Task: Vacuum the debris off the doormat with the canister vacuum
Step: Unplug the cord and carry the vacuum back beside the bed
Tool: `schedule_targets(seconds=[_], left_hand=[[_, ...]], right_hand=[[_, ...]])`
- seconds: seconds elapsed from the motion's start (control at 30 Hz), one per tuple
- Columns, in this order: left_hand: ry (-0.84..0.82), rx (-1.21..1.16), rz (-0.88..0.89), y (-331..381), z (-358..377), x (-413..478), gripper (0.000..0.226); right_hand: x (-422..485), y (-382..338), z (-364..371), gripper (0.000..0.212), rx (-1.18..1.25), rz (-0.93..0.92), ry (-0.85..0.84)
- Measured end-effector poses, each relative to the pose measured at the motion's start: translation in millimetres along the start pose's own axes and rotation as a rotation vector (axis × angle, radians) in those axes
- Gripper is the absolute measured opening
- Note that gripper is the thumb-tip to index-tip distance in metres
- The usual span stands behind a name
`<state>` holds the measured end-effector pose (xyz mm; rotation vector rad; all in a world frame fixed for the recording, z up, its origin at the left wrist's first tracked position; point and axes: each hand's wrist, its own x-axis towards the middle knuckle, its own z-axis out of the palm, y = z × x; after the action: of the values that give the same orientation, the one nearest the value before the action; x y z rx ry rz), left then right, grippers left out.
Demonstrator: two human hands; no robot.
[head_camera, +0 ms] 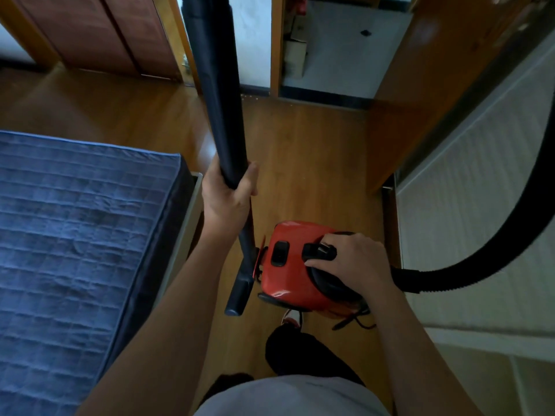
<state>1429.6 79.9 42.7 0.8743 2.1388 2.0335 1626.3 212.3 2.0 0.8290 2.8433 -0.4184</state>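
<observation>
**Item: vacuuming task, state of progress.**

- Vacuum [288, 283]: red canister, near centre, just right of the wand's lower end. It seems to be carried off the floor [315, 163] rather than standing on it. A dark cord [356, 322] dangles beneath it.
- Right hand [351, 259]: on top of the canister, fingers curled round its black carry handle.
- Wand [219, 85]: long dark tube, nearly upright, running from the top edge of the view down past the canister's left side.
- Left hand [229, 196]: clamped round the wand about midway, thumb and fingers wrapped on it.
- Nozzle [238, 295]: dark end piece at the wand's lower end, beside the canister. Whether it touches the floor cannot be told.
- Hose [480, 253]: black and ribbed, leaving the canister's right side and arcing up out of view on the right.
- Doormat: not in view, and no debris on it can be checked.
- Surroundings: blue quilted bed [75, 220] at left, brown doors [105, 34] at far left, open doorway [330, 49] at far centre with pale flooring beyond.

**Assessment.** The vacuum is in hand, so fetching looks done. Both hands grip it for carrying, not for sweeping. Probably left to do: reach the doormat, set the canister down, put the nozzle to the mat and work it over. No cleaning can be credited as yet.
</observation>
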Motion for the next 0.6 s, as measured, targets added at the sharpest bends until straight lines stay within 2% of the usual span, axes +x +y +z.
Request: schedule_targets(seconds=[0.13, 0.23, 0.43, 0.6], left_hand=[[0.057, 0.035, 0.022, -9, 33, 57, 0.024], [0.084, 0.036, -0.003, -13, 47, 92, 0.017], [0.132, 0.025, 0.035, -27, 63, 156, 0.024], [0.156, 0.007, 0.023, -60, 66, 213, 0.017]], right_hand=[[63, 25, -25, 0.051, -0.029, -0.036, 0.034], [103, 37, -41, 0.051, -0.051, -0.058, 0.033], [172, 43, -62, 0.050, -0.060, -0.078, 0.020], [242, 41, -66, 0.051, -0.045, -0.078, -0.013]])
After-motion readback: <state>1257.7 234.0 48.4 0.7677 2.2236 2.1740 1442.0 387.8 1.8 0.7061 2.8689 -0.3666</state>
